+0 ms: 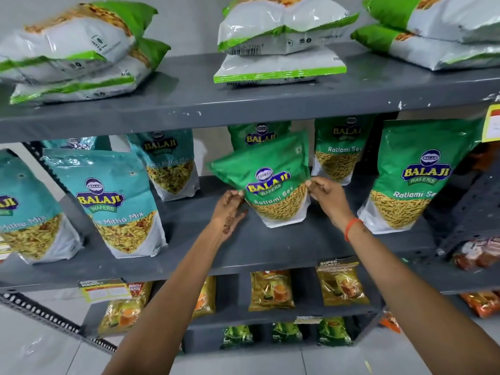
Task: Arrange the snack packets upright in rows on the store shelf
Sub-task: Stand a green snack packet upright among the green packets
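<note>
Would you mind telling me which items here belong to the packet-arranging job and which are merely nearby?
Part of the job:
- tilted Ratlami Sev packet, gripped by the left hand and right hand
- standing Ratlami Sev packets
- Mitha Mix packets
- middle shelf

Merely nearby:
- flat white-and-green bags on the top shelf
- yellow tea packets below
- price tag

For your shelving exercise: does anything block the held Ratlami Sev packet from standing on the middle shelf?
Nothing visible does. Both hands, left and right, grip the Ratlami Sev packet; the grey shelf beneath and ahead of it is bare.
</note>
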{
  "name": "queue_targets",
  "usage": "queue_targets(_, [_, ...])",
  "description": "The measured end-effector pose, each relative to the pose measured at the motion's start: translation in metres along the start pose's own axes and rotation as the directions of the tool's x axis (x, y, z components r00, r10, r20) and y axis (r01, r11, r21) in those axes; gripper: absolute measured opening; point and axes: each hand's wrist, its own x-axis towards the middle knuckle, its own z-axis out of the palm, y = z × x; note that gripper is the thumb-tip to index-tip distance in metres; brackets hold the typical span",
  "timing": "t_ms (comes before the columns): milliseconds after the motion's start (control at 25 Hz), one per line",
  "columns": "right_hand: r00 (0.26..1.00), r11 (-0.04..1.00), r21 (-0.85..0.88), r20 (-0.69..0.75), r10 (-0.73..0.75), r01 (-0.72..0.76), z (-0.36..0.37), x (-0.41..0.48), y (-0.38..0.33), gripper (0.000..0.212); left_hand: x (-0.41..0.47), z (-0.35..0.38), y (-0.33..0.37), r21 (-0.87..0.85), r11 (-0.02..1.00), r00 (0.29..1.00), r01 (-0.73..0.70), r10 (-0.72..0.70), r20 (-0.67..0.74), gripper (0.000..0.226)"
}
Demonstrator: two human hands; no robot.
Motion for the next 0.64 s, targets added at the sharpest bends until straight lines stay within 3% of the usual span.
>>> queue_targets(160, [0.981, 0.966, 0.179, 0.092, 0.173, -0.187, -0.004, -0.018, -0.016, 0.02, -0.018, 0.007, 0.018, 0.018, 0.995, 0.991, -0.093, 0.095, -0.095, 0.018])
queue_targets(280, [0.959, 0.948, 0.189, 0.175, 0.225, -0.257, -0.014, -0.04, -0.029, 0.017, -0.041, 0.007, 0.028, 0.127, 0.981, 0.974, -0.144, 0.163, -0.155, 0.017])
queue_targets(400, [0.931, 0.927, 0.218, 0.272, 0.244, -0.306, -0.026, -0.059, -0.041, 0.01, -0.066, 0.002, 0.041, 0.184, 0.974, 0.98, -0.128, 0.154, -0.129, 0.016])
queue_targets(640, [0.915, 0.914, 0.24, 0.321, 0.243, -0.327, -0.032, -0.06, -0.054, 0.014, -0.088, -0.01, 0.058, 0.182, 0.975, 0.989, -0.125, 0.136, -0.051, 0.013])
